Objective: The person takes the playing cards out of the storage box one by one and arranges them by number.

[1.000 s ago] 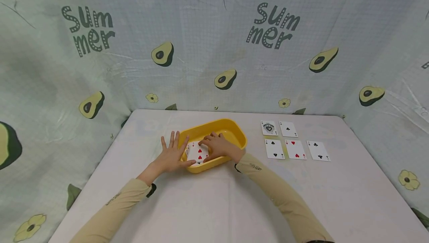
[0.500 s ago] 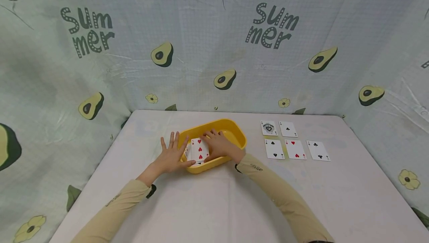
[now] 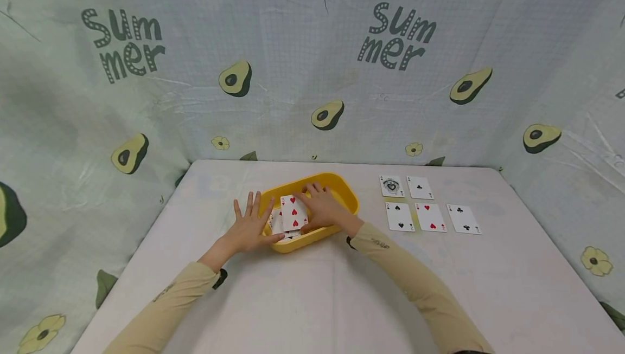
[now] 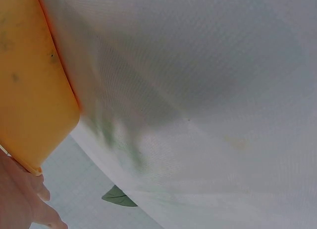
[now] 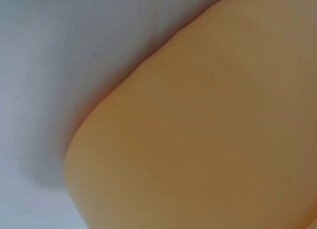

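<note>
Our left hand (image 3: 246, 229) lies at the left end of the tray, its fingers straight and fanned wide, while our right hand (image 3: 322, 207) reaches over the tray's near rim from the right and pinches a single card. We see two tan sleeves (image 3: 163, 310) coming in from the near edge over the white table (image 3: 288, 300). One yellow tray (image 3: 348, 194) sits left of the table's middle, its long axis running slantwise from near left to far right. The three-hearts card (image 3: 294, 214) is inside the tray's left half, face up, its long axis pointing nearly straight from near to far, the near end set a little to the right. More cards (image 3: 276, 222) lie under and left of it; we cannot count them. To the right of the tray we count five face-up cards. Three make the near row: two spades (image 3: 400, 217), two hearts (image 3: 431, 217) and a clubs card (image 3: 464, 219). Two make the far row: an emblem card (image 3: 392, 186) and a single-club card (image 3: 420, 187). All five are set with their long axes roughly near to far. Farthest off hangs the printed cloth (image 3: 293, 34), with two whole "summer" prints (image 3: 397, 37).
</note>
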{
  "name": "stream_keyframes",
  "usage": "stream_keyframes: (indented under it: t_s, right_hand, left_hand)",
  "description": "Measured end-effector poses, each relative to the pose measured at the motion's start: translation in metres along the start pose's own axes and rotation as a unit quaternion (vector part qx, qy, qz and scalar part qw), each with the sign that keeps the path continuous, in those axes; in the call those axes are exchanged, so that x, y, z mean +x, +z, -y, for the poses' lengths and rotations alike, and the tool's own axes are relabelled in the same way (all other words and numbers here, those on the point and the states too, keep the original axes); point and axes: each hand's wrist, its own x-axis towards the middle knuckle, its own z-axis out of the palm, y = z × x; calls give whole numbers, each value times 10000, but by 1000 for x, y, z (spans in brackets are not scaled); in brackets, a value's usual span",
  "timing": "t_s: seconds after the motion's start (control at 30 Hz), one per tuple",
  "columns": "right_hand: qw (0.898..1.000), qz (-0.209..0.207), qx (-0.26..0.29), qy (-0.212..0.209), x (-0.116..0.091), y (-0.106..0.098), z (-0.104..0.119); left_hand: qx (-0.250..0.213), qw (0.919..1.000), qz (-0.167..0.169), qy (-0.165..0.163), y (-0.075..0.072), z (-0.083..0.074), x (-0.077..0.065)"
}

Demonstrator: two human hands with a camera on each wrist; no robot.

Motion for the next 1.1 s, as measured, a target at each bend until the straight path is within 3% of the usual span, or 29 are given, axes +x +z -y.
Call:
stream_keyframes:
  t_s: [0.8, 1.1]
  right_hand:
    - [9998, -117, 94, 137, -25, -21, -12]
    - [9992, -389, 72, 29, -39, -25, -21]
  left_hand:
    - [-17, 10000, 15, 20, 4, 3, 1]
    - [19, 10000, 15, 16, 2, 2, 1]
